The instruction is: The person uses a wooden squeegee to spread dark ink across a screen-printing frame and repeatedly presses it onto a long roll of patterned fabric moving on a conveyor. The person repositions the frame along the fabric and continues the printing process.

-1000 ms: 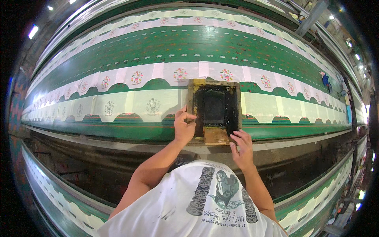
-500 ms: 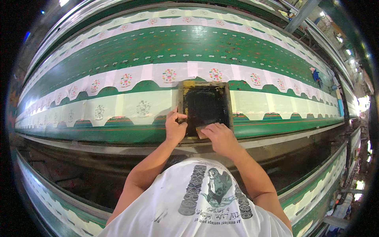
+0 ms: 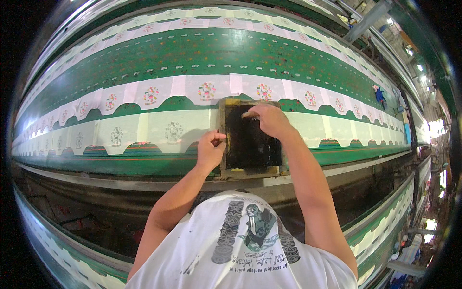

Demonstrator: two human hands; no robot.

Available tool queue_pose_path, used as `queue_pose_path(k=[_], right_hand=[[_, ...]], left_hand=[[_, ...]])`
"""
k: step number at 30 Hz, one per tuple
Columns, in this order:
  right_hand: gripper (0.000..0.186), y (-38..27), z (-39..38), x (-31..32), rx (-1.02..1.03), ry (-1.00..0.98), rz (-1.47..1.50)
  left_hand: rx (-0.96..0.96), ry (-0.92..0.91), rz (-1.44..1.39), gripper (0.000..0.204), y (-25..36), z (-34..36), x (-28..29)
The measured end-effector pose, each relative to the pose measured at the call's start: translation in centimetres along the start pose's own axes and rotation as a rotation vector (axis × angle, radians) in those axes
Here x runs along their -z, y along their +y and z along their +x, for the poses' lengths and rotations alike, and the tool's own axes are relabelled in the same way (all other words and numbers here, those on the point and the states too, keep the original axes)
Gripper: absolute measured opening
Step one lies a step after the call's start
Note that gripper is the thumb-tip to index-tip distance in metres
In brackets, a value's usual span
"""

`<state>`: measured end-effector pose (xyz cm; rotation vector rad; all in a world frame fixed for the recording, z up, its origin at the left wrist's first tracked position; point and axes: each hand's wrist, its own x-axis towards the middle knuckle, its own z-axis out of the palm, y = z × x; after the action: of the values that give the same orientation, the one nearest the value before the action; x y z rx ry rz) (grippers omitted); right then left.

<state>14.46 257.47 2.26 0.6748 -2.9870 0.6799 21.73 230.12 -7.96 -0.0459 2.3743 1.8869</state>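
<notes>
A wooden-framed printing screen (image 3: 252, 139) with dark ink over its mesh lies on a row of pale fabric pieces. My left hand (image 3: 211, 148) is closed at the left side of this frame, its fingers curled against the wood. Near the far end of the mesh, my right hand (image 3: 270, 120) grips a small squeegee (image 3: 249, 114), most of which is hidden under the fingers. Left of the screen, the pale fabric (image 3: 159, 130) carries dark outline prints.
The long green printing table (image 3: 144, 166) bears rows of fabric pieces. Behind the screen, white pieces (image 3: 209, 89) show coloured round prints. A blue item (image 3: 380, 94) lies at the far right. The table's near rail (image 3: 144, 183) runs before me; another fabric-covered table stands lower right.
My right hand has moved the squeegee from the near end of the screen to its far end. The left hand has stayed at the frame's left side.
</notes>
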Motion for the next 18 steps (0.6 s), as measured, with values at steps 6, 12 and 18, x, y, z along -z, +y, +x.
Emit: queue_pose_path(k=[6, 12, 18], right_hand=[[0.044, -0.8, -2.4, -3.3, -0.020, 0.118, -0.079], [0.048, -6.0, -8.7, -4.0, -0.020, 0.054, -0.104], [0.050, -9.1, -13.6, -4.2, 0.018, 0.042, -0.102]], left_hand=[[-0.011, -0.028, 0.021, 0.025, 0.1, 0.2, 0.4], [-0.002, -0.042, -0.002, 0.020, 0.6, -0.1, 0.5], [-0.061, 0.062, -0.071, 0.021, 0.0, -1.0, -1.2]])
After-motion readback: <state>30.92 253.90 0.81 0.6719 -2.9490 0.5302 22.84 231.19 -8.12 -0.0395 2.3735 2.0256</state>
